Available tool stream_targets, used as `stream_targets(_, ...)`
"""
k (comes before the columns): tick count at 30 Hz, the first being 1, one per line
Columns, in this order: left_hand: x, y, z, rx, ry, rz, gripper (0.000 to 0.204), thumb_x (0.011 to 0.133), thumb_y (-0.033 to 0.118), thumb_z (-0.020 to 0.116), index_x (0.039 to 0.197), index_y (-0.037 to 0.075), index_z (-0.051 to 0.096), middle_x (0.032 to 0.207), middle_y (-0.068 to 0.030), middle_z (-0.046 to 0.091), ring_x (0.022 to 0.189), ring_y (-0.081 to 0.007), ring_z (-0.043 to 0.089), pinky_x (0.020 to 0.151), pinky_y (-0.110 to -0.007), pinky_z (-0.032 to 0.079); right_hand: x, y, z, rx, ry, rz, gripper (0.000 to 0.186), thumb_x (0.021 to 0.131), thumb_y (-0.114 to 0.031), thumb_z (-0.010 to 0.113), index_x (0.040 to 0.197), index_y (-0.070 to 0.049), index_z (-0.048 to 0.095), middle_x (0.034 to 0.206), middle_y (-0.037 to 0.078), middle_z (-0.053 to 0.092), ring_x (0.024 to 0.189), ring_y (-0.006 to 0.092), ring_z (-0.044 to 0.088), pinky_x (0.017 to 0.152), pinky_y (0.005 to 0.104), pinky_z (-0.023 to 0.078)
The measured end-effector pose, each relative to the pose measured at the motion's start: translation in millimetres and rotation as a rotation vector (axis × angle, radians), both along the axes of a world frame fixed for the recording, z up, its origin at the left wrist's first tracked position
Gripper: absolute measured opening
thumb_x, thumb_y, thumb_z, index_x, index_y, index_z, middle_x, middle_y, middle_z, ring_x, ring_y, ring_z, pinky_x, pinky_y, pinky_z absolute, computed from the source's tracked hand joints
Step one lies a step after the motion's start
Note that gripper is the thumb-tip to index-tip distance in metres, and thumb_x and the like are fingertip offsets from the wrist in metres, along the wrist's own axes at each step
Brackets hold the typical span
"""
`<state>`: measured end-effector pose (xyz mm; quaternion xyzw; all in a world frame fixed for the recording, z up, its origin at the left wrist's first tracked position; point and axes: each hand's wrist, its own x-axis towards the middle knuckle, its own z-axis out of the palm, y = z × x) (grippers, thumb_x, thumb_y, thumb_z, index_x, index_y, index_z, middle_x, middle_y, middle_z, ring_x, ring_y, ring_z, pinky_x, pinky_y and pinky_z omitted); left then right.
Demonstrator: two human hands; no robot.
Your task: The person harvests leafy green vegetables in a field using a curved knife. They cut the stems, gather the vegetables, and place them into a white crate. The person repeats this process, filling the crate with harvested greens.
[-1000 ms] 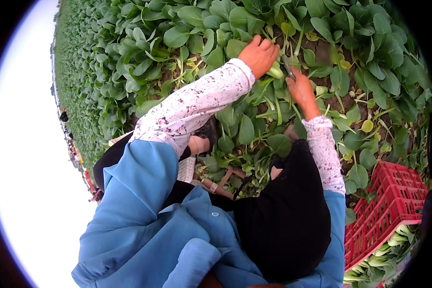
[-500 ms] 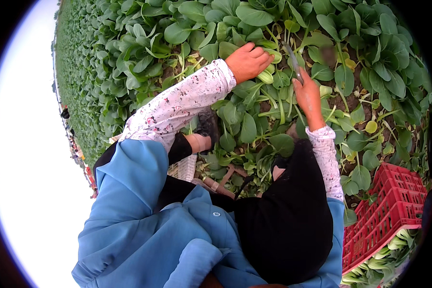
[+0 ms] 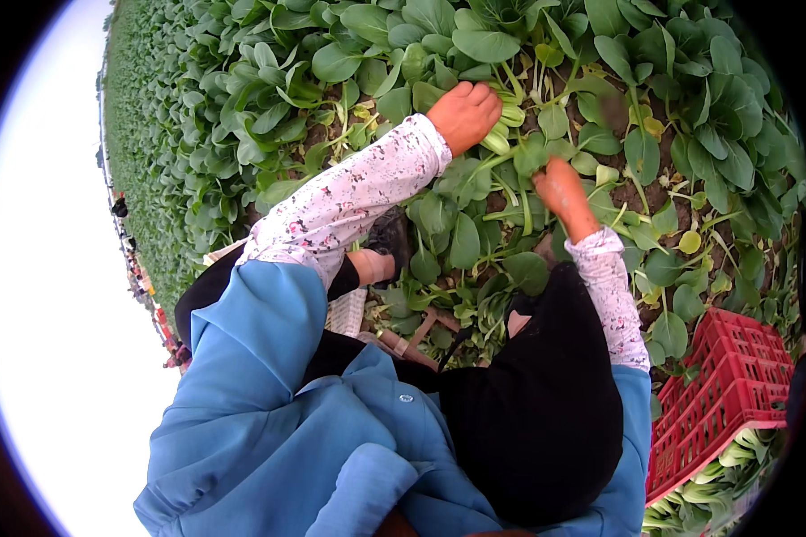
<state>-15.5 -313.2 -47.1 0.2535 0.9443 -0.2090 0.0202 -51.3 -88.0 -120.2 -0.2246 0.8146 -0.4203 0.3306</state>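
Note:
My left hand [image 3: 465,117] is closed on a bok choy [image 3: 495,141] whose pale green stems show just beside the fingers. Its leaves mix with those of the plants around it. A short way to the right, my right hand [image 3: 561,186] is curled into a fist low among the leaves. The knife seen in that hand half a second ago is now hidden, with a broad leaf [image 3: 530,154] lying over the place in front of the fist. Cut or loose leaves [image 3: 526,210] lie on the soil below both hands.
Red plastic crates [image 3: 721,385] stand at the lower right, with harvested bok choy [image 3: 721,474] beside them. Standing bok choy rows [image 3: 188,116] fill the far left and top. My shoe [image 3: 390,243] and a white basket [image 3: 347,313] are near my legs.
My right hand has moved slightly down and left, and the knife blade has gone out of sight under leaves. My left hand has shifted a little, still at the same bok choy.

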Motion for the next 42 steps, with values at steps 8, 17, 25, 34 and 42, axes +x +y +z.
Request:
stream_targets(8,26.7,-3.3,19.1,0.197,0.037,-0.115,0.044,0.073,0.016,0.057,0.116,0.005,0.057,0.116,-0.0081,0.058,0.107,-0.0214,0.054,0.086,-0.032,0.042,-4.9,-19.6,37.6,-0.216,-0.206,-0.451,0.041,0.08,-0.019,0.071,0.116,-0.004,0.056,0.07,0.005,0.056,0.058,0.0148,0.049,0.057,0.0288,0.044)
stream_targets(17,28.2,3.5,34.8,0.36,0.025,-0.153,0.043,0.073,0.016,0.058,0.115,0.007,0.057,0.109,-0.0058,0.059,0.099,-0.0204,0.057,0.082,-0.033,0.044,-12.6,-18.8,52.8,-0.573,-0.707,-0.676,0.033,0.084,-0.005,0.061,0.114,0.001,0.05,0.069,0.001,0.051,0.045,0.0068,0.042,0.039,0.022,0.032)
stream_targets(25,37.7,2.7,55.2,0.291,-0.122,-0.021,0.043,0.072,0.014,0.058,0.114,0.006,0.057,0.109,-0.0063,0.06,0.095,-0.02,0.057,0.081,-0.032,0.043,17.9,68.7,53.5,-0.115,0.15,-0.514,0.034,0.083,-0.004,0.062,0.116,-0.004,0.053,0.076,0.008,0.055,0.055,0.0185,0.053,0.053,0.0317,0.045)
stream_targets(34,-14.9,8.6,28.3,-0.006,-0.305,0.406,0.019,0.072,0.012,0.061,0.09,0.008,0.065,0.136,-0.0195,0.045,0.089,-0.0227,0.062,0.074,-0.034,0.049,3.3,-22.2,6.9,-0.027,0.185,-0.164,0.045,0.086,-0.019,0.058,0.129,-0.011,0.051,0.097,0.024,0.064,0.084,0.0431,0.06,0.073,0.0472,0.048)
stream_targets(42,-6.7,0.1,9.7,-0.069,-0.324,0.417,0.024,0.074,0.014,0.06,0.097,0.008,0.066,0.122,-0.0142,0.056,0.09,-0.0242,0.062,0.074,-0.037,0.048,-5.6,-45.7,10.5,0.219,0.217,0.001,0.045,0.086,-0.017,0.055,0.13,-0.009,0.049,0.095,0.023,0.065,0.086,0.0428,0.06,0.075,0.0489,0.048)
